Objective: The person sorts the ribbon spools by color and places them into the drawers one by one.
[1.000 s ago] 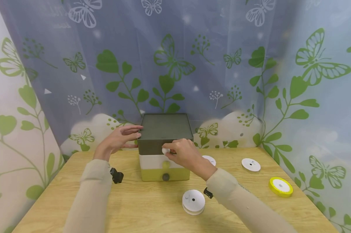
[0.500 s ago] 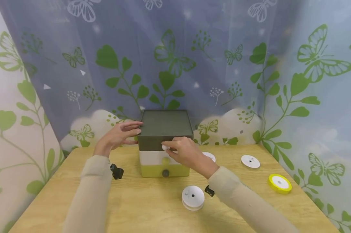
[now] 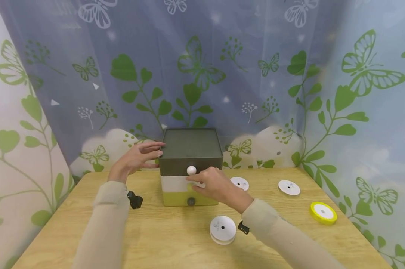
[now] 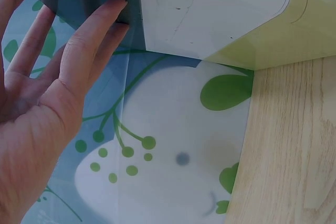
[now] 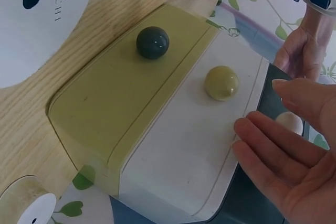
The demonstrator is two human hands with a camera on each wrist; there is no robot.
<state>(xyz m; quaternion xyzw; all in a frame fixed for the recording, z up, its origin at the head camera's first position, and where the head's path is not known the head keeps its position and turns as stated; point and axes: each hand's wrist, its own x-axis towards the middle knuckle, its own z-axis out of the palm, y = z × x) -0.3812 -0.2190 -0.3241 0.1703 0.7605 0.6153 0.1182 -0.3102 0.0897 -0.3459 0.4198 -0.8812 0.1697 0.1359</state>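
A small drawer box (image 3: 190,144) stands on the table against the curtain. Its dark top drawer has a white knob (image 3: 191,170), the white middle drawer a yellowish knob (image 5: 221,83), and the yellow-green bottom drawer a dark knob (image 5: 153,42). All three drawers look closed. Against the box's dark upper left side rest the fingertips of my left hand (image 3: 133,160); in the left wrist view these fingers (image 4: 89,40) are spread. My right hand (image 3: 214,186) is in front of the middle drawer, its fingers (image 5: 257,129) loosely extended beside the yellowish knob, holding nothing.
A white ribbon spool (image 3: 223,228) lies in front of the box. Two more white spools, one (image 3: 240,183) partly behind my right hand and another (image 3: 288,187) farther right, lie on the wooden table (image 3: 155,239). Near the right edge is a yellow ribbon roll (image 3: 323,213).
My right hand has let go of the white knob and moved down toward the middle drawer's knob. My left hand stays at the box's left side.
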